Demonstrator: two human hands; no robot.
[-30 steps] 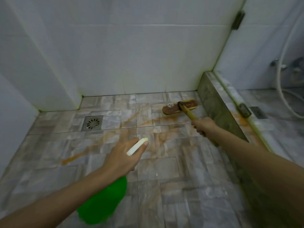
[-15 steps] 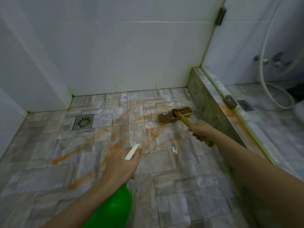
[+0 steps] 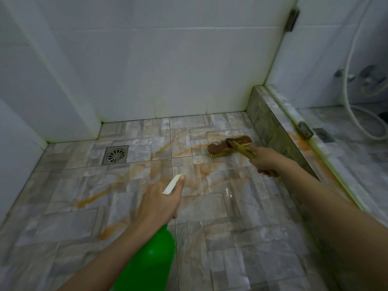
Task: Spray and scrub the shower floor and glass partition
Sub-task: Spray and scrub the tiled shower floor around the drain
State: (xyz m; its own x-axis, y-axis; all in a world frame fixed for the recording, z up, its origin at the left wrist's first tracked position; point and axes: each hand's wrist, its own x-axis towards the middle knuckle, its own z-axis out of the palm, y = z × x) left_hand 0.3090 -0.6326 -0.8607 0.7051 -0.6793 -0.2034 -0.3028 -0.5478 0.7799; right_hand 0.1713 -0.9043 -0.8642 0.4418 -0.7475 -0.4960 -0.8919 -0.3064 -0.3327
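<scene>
My left hand (image 3: 159, 203) grips a green spray bottle (image 3: 150, 263) by its white trigger head (image 3: 173, 184), the nozzle aimed at the grey tiled shower floor (image 3: 220, 238). Orange-brown streaks (image 3: 92, 199) run across the tiles. My right hand (image 3: 265, 159) holds the wooden handle of a scrub brush (image 3: 230, 145), whose bristles rest on the floor at the far right, close to the tiled curb (image 3: 270, 124). The glass partition (image 3: 327, 59) rises from the curb on the right.
A round metal drain (image 3: 116, 154) sits in the far left floor. White tiled walls enclose the back and left. A metal hinge bracket (image 3: 303, 130) lies on the curb. Beyond the glass are a shower hose (image 3: 357, 114) and wall taps (image 3: 369, 77).
The brush has slid back toward me and slightly left, then out again near the curb. My left hand with the bottle shifted a little right and forward. The view turned slightly.
</scene>
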